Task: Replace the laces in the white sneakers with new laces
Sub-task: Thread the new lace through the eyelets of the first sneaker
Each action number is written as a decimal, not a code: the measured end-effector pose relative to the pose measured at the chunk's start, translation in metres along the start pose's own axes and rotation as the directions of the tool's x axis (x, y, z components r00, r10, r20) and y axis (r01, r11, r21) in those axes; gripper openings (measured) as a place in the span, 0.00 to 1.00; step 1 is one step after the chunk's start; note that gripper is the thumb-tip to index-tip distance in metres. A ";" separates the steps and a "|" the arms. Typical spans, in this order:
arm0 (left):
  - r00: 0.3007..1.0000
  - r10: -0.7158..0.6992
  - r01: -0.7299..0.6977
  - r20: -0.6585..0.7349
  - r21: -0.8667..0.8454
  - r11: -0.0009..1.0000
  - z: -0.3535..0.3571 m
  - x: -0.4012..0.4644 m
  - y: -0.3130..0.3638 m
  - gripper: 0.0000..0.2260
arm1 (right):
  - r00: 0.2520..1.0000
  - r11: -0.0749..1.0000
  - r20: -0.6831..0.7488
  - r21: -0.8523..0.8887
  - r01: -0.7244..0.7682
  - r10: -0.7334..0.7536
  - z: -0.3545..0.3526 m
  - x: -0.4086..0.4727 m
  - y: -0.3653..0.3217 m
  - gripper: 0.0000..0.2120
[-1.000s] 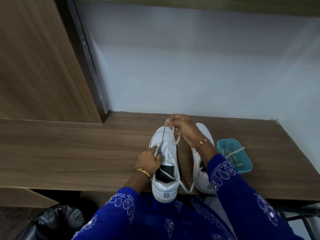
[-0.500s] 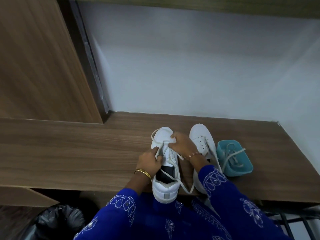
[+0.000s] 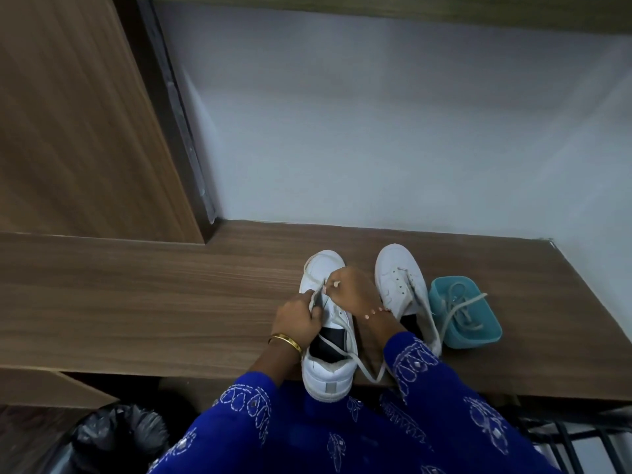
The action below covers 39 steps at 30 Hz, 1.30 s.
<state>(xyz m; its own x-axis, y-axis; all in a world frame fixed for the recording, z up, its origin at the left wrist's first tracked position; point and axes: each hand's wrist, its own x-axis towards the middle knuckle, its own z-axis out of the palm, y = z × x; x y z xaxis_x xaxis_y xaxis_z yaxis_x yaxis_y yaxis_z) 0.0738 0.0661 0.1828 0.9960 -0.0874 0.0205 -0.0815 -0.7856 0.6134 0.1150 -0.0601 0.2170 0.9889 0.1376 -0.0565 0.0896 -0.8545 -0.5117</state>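
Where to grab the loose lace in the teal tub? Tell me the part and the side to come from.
Pinch the strand of the lace that arches over the rim of the teal tub toward the right sneaker. Come from above, on the tub's open side: that strand sits raised and free, while the rest lies coiled inside.

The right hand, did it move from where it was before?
Yes. The right hand came down from beyond the toe of the left sneaker, nearer the person, and now pinches the lace over the eyelets.

Bare desk (image 3: 136,302) leftward; teal tub (image 3: 478,331) crowding sneakers' (image 3: 400,278) right.
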 end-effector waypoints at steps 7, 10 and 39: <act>1.000 -0.015 0.014 0.004 0.067 0.998 0.004 0.002 -0.001 0.18 | 0.976 0.716 0.186 0.696 -0.051 -0.111 -0.060 -0.022 -0.032 0.12; 0.999 -0.037 0.035 0.013 0.136 0.990 0.004 0.003 0.002 0.15 | 0.976 0.461 0.150 0.885 -0.063 -0.156 -0.077 -0.022 -0.050 0.11; 0.921 -0.308 0.378 0.239 -0.737 0.560 -0.023 0.046 0.013 0.12 | 0.996 0.998 -0.092 -0.059 0.011 -0.017 -0.091 0.025 -0.059 0.17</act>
<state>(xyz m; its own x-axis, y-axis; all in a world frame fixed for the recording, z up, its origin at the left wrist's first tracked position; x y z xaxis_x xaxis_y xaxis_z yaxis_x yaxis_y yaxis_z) 0.1191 0.0660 0.2098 0.9333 0.0148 -0.3587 0.3589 -0.0214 0.9331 0.1449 -0.0518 0.3234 0.9940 0.1053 0.0311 0.1078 -0.8810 -0.4607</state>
